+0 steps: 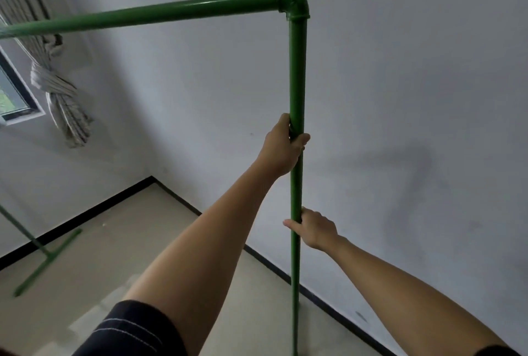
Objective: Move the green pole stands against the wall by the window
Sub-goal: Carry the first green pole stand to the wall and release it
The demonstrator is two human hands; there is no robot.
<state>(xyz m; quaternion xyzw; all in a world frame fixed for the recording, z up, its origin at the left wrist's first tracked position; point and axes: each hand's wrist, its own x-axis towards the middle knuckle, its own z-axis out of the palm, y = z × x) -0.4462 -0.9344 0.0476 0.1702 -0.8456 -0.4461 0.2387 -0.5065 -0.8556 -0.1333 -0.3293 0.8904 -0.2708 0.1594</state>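
Observation:
A green pole stand (297, 70) fills the view: an upright post runs down the middle, and an elbow joint at its top turns into a horizontal bar reaching off the left edge. My left hand (283, 147) is wrapped around the post at mid height. My right hand (314, 227) grips the same post lower down. The stand's far leg and its green floor foot (48, 258) show at the lower left, blurred. The near post's foot is hidden at the bottom edge.
A white wall (400, 98) stands just behind the post, meeting another wall at a corner. A window (11, 93) with a knotted striped curtain (63, 98) is at the left. Beige floor (128, 241) with a black skirting strip lies below.

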